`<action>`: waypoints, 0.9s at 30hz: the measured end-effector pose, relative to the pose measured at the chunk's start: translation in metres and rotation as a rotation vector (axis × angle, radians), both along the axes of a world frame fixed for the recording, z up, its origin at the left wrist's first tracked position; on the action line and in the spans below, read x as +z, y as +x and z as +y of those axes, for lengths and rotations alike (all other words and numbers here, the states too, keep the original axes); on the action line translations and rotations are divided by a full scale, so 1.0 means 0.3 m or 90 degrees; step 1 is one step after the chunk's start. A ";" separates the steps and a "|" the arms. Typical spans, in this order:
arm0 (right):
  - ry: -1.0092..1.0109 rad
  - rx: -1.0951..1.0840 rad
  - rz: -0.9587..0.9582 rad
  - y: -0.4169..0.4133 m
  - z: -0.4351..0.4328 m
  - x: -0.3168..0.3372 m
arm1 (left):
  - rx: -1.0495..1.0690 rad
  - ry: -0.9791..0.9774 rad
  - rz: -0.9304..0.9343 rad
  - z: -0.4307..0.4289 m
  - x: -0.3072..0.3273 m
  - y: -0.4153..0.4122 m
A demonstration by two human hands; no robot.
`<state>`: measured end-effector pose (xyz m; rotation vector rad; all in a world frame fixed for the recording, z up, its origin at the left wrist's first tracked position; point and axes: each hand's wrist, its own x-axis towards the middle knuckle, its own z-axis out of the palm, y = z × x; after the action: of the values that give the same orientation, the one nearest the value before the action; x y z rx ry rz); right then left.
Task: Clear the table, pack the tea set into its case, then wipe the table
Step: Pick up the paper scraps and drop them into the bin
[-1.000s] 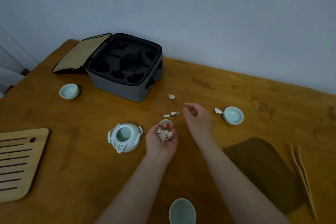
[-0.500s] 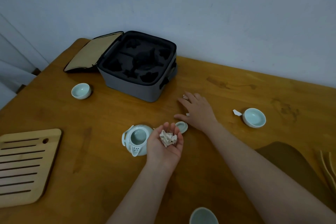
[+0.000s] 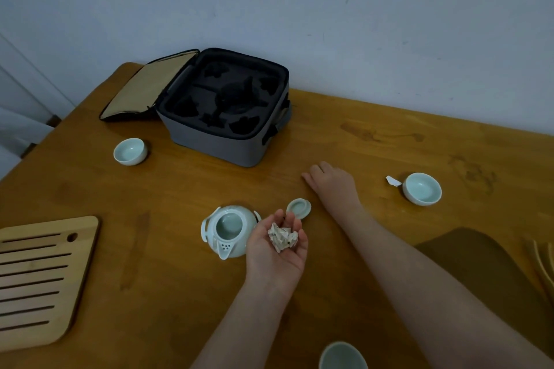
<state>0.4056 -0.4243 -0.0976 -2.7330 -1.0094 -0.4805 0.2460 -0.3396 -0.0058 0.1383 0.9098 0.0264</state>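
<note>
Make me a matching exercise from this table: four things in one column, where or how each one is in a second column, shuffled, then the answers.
Things
1. case
2. teapot lid
3. single white scrap
4. pile of scraps

Places or states
A. beside the cup on the right
B. cupped in the left hand
C. open, at the back of the table
D. lying on the table next to the teapot

Pairs: 1-C, 2-D, 3-A, 4-B.

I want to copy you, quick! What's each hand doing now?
Left hand: open, palm up, carrying pale scraps.
Right hand: on the table, fingertips hidden; cannot tell.
</note>
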 end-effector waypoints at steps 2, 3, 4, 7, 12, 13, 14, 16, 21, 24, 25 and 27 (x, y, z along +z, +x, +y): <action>-0.018 -0.024 0.011 -0.005 0.005 0.012 | -0.002 0.002 0.003 -0.007 -0.003 -0.004; -0.010 -0.040 0.021 -0.006 0.005 0.013 | 0.000 0.003 0.007 -0.011 -0.005 -0.005; 0.012 -0.055 0.036 -0.006 0.003 0.017 | 0.001 0.005 0.011 -0.014 -0.008 -0.007; 0.222 -0.132 0.180 -0.041 -0.027 0.060 | 0.000 0.006 0.017 -0.025 -0.004 -0.007; 0.685 -0.290 0.404 -0.155 -0.081 0.185 | 0.005 -0.029 0.004 -0.065 0.006 0.037; 0.739 -0.292 0.435 -0.183 -0.087 0.218 | 0.007 -0.032 0.003 -0.076 0.007 0.051; 0.767 -0.288 0.454 -0.211 -0.090 0.246 | 0.007 -0.033 0.001 -0.089 0.009 0.062; 0.772 -0.268 0.464 -0.265 -0.096 0.286 | 0.000 -0.033 -0.020 -0.121 0.014 0.080; 0.717 -0.236 0.434 -0.357 -0.101 0.328 | -0.067 -0.042 -0.099 -0.197 0.060 0.075; 0.701 -0.223 0.410 -0.393 -0.119 0.341 | -0.108 0.002 -0.101 -0.229 0.108 0.066; 0.703 -0.224 0.398 -0.400 -0.129 0.348 | -0.108 0.010 -0.102 -0.236 0.118 0.067; 0.713 -0.228 0.390 -0.410 -0.149 0.367 | -0.097 0.014 -0.107 -0.248 0.136 0.073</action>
<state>0.2826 -0.4689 0.0125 -1.7910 -0.0088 -0.1338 0.2678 -0.4139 0.0350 0.2219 0.7296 -0.0931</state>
